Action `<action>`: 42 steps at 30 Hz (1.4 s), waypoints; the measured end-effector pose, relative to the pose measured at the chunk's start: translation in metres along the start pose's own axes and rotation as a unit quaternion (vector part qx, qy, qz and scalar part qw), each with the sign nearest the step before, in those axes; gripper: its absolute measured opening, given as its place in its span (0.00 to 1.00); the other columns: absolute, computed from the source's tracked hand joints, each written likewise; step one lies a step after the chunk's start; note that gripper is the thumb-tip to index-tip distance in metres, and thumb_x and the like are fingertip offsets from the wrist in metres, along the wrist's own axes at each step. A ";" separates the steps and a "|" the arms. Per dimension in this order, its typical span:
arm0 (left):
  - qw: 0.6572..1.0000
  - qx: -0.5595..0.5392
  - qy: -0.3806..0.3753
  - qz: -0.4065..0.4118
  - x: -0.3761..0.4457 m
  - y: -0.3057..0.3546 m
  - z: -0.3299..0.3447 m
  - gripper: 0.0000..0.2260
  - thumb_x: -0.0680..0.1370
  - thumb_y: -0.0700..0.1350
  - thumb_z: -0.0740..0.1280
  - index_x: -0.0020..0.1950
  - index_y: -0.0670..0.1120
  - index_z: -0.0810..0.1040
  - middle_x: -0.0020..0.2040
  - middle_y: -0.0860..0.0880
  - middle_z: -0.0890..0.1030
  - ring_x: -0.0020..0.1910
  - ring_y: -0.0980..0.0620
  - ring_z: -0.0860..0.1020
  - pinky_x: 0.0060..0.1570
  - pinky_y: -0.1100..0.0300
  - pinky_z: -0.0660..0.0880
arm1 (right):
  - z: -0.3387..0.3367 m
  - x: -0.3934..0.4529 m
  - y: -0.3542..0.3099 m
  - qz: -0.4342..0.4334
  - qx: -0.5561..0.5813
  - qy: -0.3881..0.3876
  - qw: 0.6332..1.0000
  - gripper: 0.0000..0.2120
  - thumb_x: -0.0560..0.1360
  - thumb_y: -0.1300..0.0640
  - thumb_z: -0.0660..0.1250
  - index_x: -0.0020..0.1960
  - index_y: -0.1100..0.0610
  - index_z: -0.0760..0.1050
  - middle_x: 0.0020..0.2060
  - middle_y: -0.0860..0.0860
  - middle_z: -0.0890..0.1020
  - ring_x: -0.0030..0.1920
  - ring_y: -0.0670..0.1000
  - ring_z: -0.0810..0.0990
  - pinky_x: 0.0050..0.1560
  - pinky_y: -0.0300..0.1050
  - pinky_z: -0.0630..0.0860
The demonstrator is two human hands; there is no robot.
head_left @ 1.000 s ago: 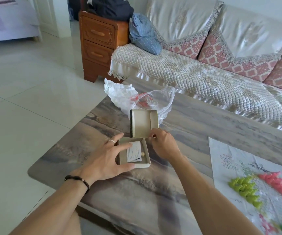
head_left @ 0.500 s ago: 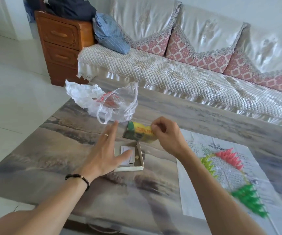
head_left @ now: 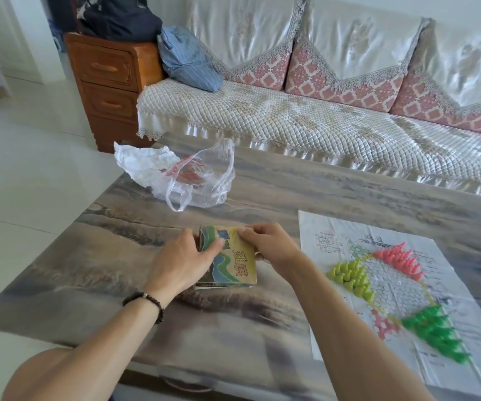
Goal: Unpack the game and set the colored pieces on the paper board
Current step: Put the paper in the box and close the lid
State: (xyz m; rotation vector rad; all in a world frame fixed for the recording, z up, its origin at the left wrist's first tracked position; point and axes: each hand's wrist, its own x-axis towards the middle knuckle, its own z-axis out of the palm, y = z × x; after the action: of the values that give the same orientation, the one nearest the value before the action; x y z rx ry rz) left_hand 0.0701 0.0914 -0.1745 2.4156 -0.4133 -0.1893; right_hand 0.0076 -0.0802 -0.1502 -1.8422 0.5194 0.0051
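Observation:
A small game box with a yellow, green and blue printed lid lies closed on the table, lid on top. My left hand holds its left side, thumb lying on the lid. My right hand grips the far right corner, fingers curled over the edge. To the right lies the paper board with a star grid. On it stand clusters of yellow-green pieces, pink pieces and green pieces.
A crumpled clear plastic bag lies on the marbled coffee table beyond the box. A sofa with quilted cover runs behind the table. A wooden drawer cabinet stands at the sofa's left end. White tiled floor lies left.
The lid, held up open a second ago, has come down over the box base. Both hands now hold the closed box. The view has swung right, showing more of the board.

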 end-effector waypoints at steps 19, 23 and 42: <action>1.000 0.029 -0.005 0.011 0.006 -0.023 0.012 0.27 0.75 0.66 0.60 0.69 0.52 0.69 0.59 0.48 0.78 0.59 0.47 0.76 0.55 0.53 0.74 | 0.042 0.023 0.015 0.011 -0.256 0.144 0.956 0.22 0.77 0.43 0.55 0.62 0.56 0.73 0.59 0.54 0.76 0.55 0.57 0.77 0.53 0.47 0.71; 0.999 0.015 -0.022 0.025 -0.002 -0.020 0.010 0.34 0.75 0.66 0.60 0.75 0.49 0.61 0.65 0.47 0.76 0.63 0.46 0.74 0.58 0.53 0.73 | 0.032 0.014 0.015 0.058 -0.258 0.143 0.954 0.25 0.73 0.37 0.56 0.42 0.57 0.77 0.40 0.53 0.82 0.39 0.53 0.80 0.41 0.46 0.76; 0.995 -0.056 -0.058 0.061 -0.033 -0.007 -0.006 0.28 0.73 0.52 0.74 0.70 0.47 0.71 0.62 0.51 0.80 0.61 0.51 0.76 0.51 0.64 0.68 | 0.008 -0.030 0.017 0.061 -0.114 -0.018 0.991 0.08 0.75 0.53 0.70 0.52 0.56 0.79 0.41 0.53 0.85 0.35 0.51 0.83 0.37 0.45 0.81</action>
State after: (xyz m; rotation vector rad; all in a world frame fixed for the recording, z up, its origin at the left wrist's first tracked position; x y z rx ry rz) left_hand 0.0424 0.1118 -0.1734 2.2689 -0.5867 -0.2923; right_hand -0.0233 -0.0665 -0.1602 -2.0260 0.6258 0.1859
